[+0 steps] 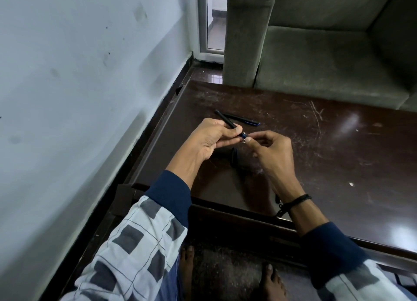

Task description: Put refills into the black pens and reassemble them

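1. Our left hand (212,140) is wrapped around the black pen (225,120), fingers curled on the barrel, back end pointing up and away toward the wall.
2. Our right hand (270,152) pinches the blue tip end (244,135) of that pen with thumb and fingertips. The two hands are practically together, just above the worktop (327,165). There's a glint of metal at the tip, but it's too small to tell if the refill is fully in.
3. Looks to us like we're at the closing-up step on this one: seating or screwing the tip section onto the barrel. Next move probably needs a steady left grip and small twists from the right, keeping both parts in line so nothing jams.
4. Right below the hands sits a dark piece (234,157) on the worktop, maybe a cap, can't say for sure.
5. Just beyond the hands lies a second pen (242,119) with a blue tip, flat on the surface, presumably next or already done.
6. Room-wise: lots of open worktop to the right, the near edge is under our wrists, the left edge is close by the wall (79,75), and the sofa (327,64) butts against the far side. Small parts could roll off left.
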Action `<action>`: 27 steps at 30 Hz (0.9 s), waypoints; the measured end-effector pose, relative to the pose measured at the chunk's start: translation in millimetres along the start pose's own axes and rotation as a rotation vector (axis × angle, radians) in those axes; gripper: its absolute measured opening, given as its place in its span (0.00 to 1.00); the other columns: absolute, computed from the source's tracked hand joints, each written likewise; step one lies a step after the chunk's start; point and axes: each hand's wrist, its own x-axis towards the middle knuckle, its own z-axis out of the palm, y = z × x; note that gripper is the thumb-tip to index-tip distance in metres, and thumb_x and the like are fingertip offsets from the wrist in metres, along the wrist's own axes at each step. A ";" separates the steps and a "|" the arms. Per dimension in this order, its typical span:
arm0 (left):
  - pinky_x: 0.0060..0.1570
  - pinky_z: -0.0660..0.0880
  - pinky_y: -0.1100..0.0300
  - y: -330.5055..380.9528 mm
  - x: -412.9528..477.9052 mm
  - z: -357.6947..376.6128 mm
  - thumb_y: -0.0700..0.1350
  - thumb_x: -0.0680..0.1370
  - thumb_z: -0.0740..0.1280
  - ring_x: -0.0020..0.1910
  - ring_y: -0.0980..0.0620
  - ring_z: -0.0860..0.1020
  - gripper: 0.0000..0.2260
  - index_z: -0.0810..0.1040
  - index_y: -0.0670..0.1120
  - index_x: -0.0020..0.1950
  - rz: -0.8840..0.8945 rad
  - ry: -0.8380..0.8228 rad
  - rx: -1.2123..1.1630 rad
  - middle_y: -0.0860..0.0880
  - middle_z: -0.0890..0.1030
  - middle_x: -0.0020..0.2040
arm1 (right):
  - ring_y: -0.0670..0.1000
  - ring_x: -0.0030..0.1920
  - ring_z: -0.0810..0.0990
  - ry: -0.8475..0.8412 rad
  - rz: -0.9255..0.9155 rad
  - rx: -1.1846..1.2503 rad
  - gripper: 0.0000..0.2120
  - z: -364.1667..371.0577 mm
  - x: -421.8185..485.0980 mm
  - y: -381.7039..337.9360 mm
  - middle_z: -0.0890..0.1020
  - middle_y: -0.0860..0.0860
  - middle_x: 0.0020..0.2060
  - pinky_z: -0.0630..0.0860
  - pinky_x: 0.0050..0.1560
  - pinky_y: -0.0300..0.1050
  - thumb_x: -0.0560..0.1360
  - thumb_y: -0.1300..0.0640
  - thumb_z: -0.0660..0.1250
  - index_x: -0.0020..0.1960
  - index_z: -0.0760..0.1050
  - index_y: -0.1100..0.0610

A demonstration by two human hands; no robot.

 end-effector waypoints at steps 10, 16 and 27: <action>0.40 0.83 0.62 -1.4 2.6 -2.3 0.31 0.74 0.74 0.45 0.47 0.87 0.04 0.87 0.38 0.44 0.002 -0.007 0.002 0.41 0.88 0.44 | 0.47 0.46 0.86 -0.016 -0.018 0.006 0.08 -0.3 0.7 1.7 0.87 0.47 0.43 0.83 0.47 0.47 0.75 0.48 0.77 0.52 0.84 0.47; 0.40 0.82 0.62 -2.3 4.0 -3.1 0.31 0.74 0.74 0.45 0.47 0.87 0.03 0.86 0.37 0.46 -0.004 -0.008 0.008 0.41 0.88 0.44 | 0.51 0.44 0.86 -0.017 -0.002 0.001 0.02 1.1 0.9 1.5 0.87 0.50 0.40 0.85 0.47 0.52 0.77 0.52 0.76 0.48 0.84 0.49; 0.41 0.83 0.62 -2.5 6.9 -3.4 0.31 0.73 0.75 0.46 0.44 0.87 0.05 0.88 0.38 0.40 -0.005 -0.014 -0.004 0.39 0.87 0.44 | 0.49 0.52 0.84 -0.038 -0.019 -0.001 0.16 -0.7 -0.3 -2.9 0.84 0.47 0.49 0.83 0.51 0.51 0.72 0.47 0.79 0.57 0.82 0.47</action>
